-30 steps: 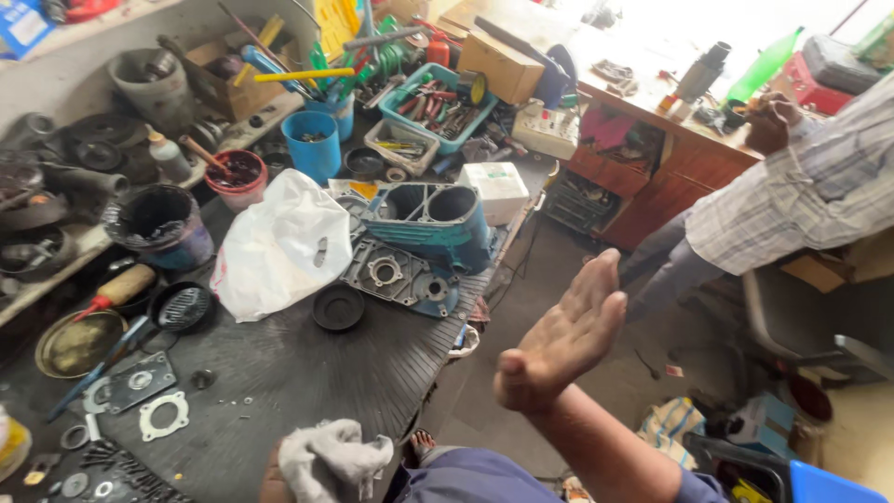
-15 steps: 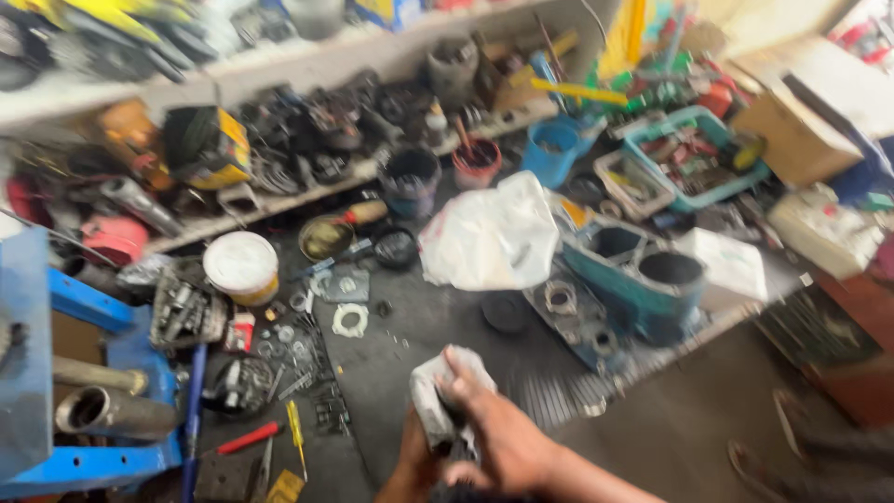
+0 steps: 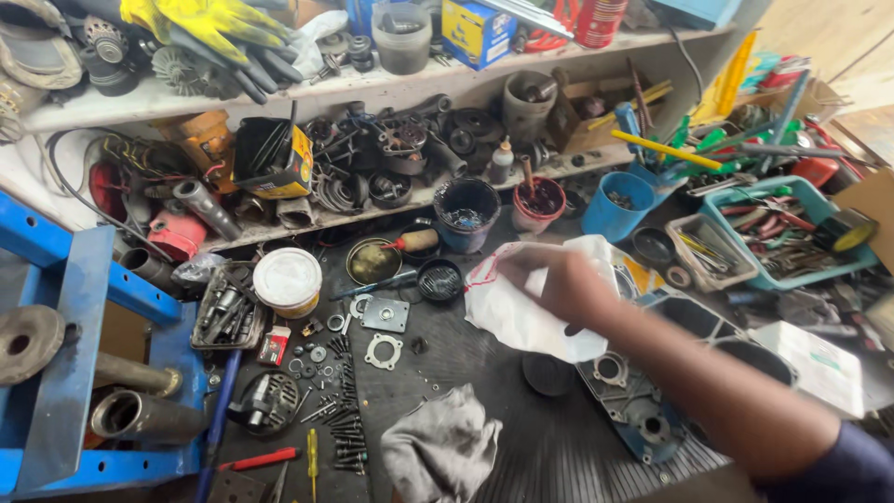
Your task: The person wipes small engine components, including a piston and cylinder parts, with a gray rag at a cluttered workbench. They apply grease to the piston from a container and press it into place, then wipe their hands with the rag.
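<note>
My right hand [image 3: 562, 285] reaches in from the lower right, and its blurred fingers lie on the top of a white plastic bag [image 3: 521, 317] on the black ribbed mat [image 3: 549, 447]. Whether the fingers grip the bag is unclear. A crumpled grey rag [image 3: 442, 452] lies loose on the mat near the front, apart from the hand. To the right of the bag, under my forearm, sits a blue-grey engine casing [image 3: 643, 410]. My left hand is out of view.
Bolts, washers and gaskets [image 3: 340, 391] are scattered left of the rag, beside a white-lidded tub [image 3: 288, 278]. A blue metal frame [image 3: 74, 307] stands at the left. Cluttered shelves [image 3: 372, 88] run along the back, with a dark bucket [image 3: 466, 212], a blue cup [image 3: 610, 205] and a teal tool tray [image 3: 778, 233].
The view has swung left. The rag that was in my hand half a second ago now lies on the mat, and my right hand has moved out to the white bag.
</note>
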